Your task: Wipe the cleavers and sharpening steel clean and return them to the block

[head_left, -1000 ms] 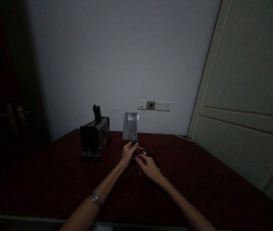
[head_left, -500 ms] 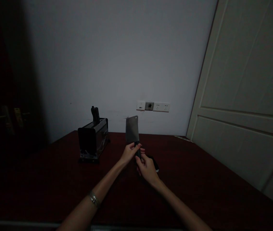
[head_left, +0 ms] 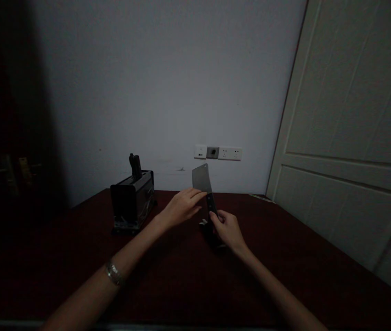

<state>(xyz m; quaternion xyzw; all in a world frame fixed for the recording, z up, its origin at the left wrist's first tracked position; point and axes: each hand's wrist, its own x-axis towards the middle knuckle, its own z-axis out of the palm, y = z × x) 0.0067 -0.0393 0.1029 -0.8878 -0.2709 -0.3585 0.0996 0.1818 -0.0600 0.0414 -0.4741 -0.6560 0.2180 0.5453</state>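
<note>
A cleaver (head_left: pixel 201 178) stands upright above the table, its broad grey blade up and leaning slightly left. My right hand (head_left: pixel 229 230) is closed around the lower part of its black handle. Beside the blade's base, my left hand (head_left: pixel 183 204) has its fingers stretched out towards the handle's top; whether the fingertips touch it I cannot tell. Below the cleaver lies a dark object (head_left: pixel 212 239) with a pale edge, partly behind my right hand and too dim to name.
A black knife block (head_left: pixel 124 202) with dark handles sticking out of its top stands to the left on the dark red table (head_left: pixel 181 285). Behind the table is a wall with sockets (head_left: pixel 230 153). A pale panelled door (head_left: pixel 340 184) borders the right side.
My left hand has loosened from the handle, its fingers now extended. The cleaver and my right hand have shifted right, and the blade has turned, showing narrower. More of the dark object shows.
</note>
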